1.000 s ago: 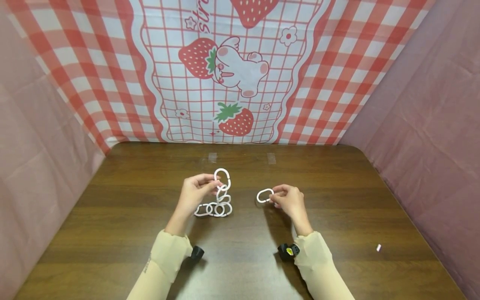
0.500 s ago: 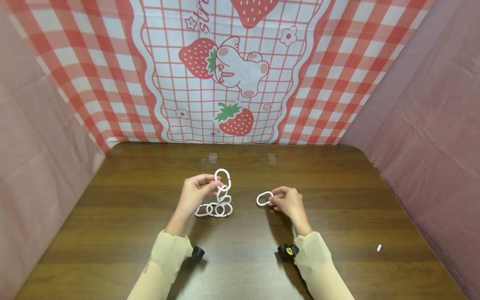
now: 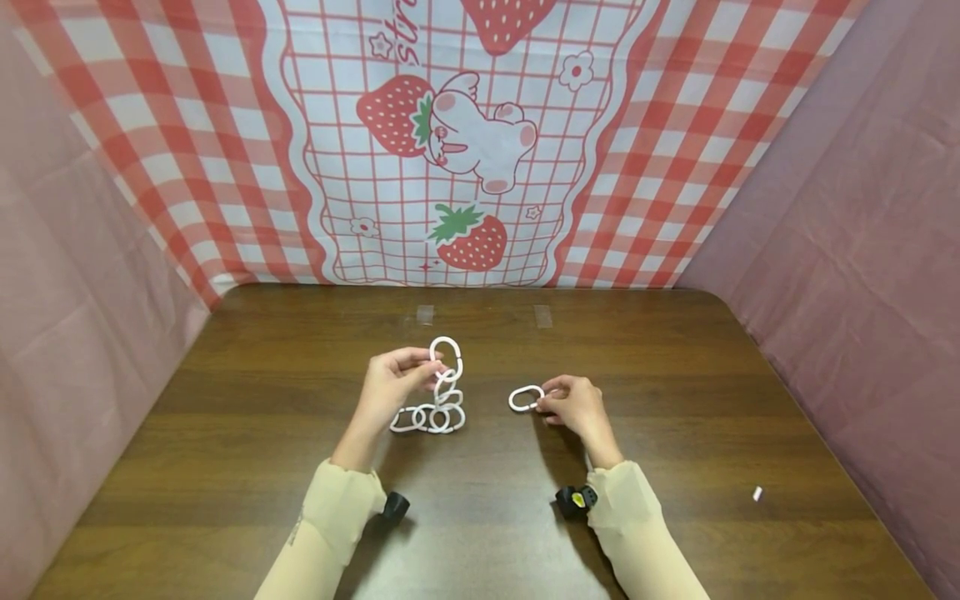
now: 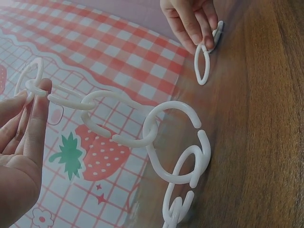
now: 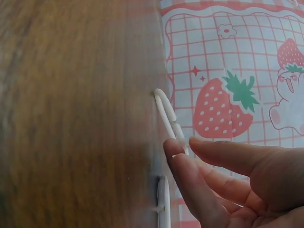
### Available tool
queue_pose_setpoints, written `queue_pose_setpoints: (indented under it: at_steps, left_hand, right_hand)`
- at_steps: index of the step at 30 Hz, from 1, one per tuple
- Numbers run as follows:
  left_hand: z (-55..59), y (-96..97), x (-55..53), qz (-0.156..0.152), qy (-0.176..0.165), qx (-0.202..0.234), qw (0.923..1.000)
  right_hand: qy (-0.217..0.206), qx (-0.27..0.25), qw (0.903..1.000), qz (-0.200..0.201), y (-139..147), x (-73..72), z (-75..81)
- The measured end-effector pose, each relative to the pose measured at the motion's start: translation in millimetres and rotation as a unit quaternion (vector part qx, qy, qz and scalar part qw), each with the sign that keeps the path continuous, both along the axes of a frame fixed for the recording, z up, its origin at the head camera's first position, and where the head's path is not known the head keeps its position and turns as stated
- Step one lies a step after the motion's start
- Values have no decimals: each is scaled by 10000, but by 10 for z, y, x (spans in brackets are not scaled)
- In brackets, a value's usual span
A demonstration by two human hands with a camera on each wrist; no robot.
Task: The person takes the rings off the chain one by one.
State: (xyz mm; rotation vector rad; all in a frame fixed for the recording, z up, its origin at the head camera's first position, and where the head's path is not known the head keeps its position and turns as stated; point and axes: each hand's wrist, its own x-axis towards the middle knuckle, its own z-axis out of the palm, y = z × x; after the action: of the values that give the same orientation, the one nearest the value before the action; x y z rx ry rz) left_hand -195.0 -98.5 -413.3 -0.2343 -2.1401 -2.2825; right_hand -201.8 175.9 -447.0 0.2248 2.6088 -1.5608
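Observation:
My left hand (image 3: 393, 385) pinches one end of a white plastic chain of C-shaped links (image 3: 446, 339) between thumb and fingers. From there the chain hangs down, and its lower links (image 3: 407, 430) lie on the wooden table (image 3: 480, 517). Small gaps show in the links (image 4: 156, 166) in the left wrist view. To the right, my right hand (image 3: 579, 406) pinches a single loose white link (image 3: 525, 409) by one end, its other end pointing left toward the chain. Another white link (image 5: 163, 204) shows beside the right hand's fingers in the right wrist view.
A small white piece (image 3: 757, 493) lies at the right of the table. Two strips of clear tape (image 3: 425, 315) stick near the back edge. A strawberry-print cloth (image 3: 480, 142) hangs behind, with pink cloths (image 3: 855, 217) at both sides. Each wrist carries a black camera (image 3: 395, 506).
My right hand has lowered slightly, and the loose link in it has turned and shifted a little left and down. The left hand and the chain have stayed in place.

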Motion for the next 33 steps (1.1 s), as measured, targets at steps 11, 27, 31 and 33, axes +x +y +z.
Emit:
queue_pose_setpoints:
  at_steps: [11,27,31,33]
  left_hand:
    - [-2,35,1,-89,-103,198,9997]
    - [-15,70,22,-182,-87,60,9998]
    - [-17,80,28,-216,-74,78,9997]
    - [-16,85,28,-242,-74,90,9996]
  right_hand:
    - [-36,-8,9999,-96,40,-5,33]
    - [542,249,9982,27,43,-3,172]
    - [665,151,9976,95,14,15,222]
    - [685,106,9975,118,1,25,248]
